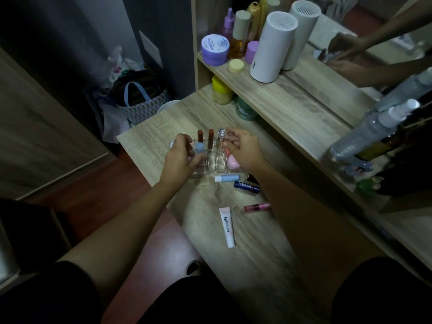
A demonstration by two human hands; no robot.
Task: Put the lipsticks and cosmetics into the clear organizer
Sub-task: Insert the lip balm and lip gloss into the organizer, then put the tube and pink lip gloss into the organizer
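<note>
A clear organizer [210, 166] stands on the wooden table [252, 265]. Two brown lipsticks [205, 139] and a clear-capped tube [221, 136] stand upright in its back slots; a pink round item [232, 163] lies at its right end. My left hand [178, 155] rests on the organizer's left side, fingers beside a light blue stick [199, 148] in a slot. My right hand [243, 148] hovers over the right side, fingertips pinched by the clear-capped tube. Loose on the table: a blue-white balm [227, 177], a dark blue Nivea stick [246, 187], a pink gloss [257, 207], a white lip tube [227, 226].
A shelf [287, 99] to the right carries jars, bottles and a white cylinder [271, 46]. A mirror behind it reflects my hands. Spray bottles [374, 127] lean at the far right. A bag [140, 99] sits on the floor past the table's left edge.
</note>
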